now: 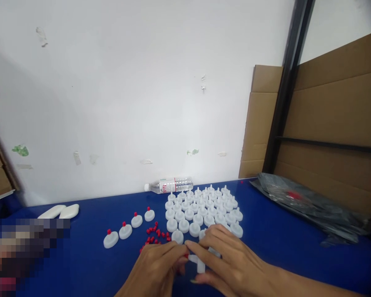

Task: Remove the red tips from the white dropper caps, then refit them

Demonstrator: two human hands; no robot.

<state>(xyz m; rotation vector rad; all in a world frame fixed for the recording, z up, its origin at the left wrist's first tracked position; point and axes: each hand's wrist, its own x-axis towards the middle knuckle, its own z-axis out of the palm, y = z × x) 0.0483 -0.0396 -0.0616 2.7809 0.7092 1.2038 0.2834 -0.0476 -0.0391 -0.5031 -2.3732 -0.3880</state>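
Cap (200, 264), white with a nozzle, is sitting between both hands low over the blue counter (266, 231), just in front of the block of bare white caps (204, 208). The right hand (235, 264) is pinching the cap's body with thumb and forefinger, its other fingers spread loosely over it. The left hand (157, 270) is pressing its fingers together on a small red tip (186, 255) at the nozzle's end; how far the tip is seated is hidden.

Judging from this, pushing the tip on is going best if the right hand is keeping the cap steady and the left is pushing straight along the nozzle, not at a slant, so the tip is not popping sideways into the loose red tips (156, 236) lying just ahead. Four capped pieces (128, 229) are lining up to the left; a water bottle (170, 185) is lying by the wall, and a dark plastic bag (309, 204) is resting well to the right.
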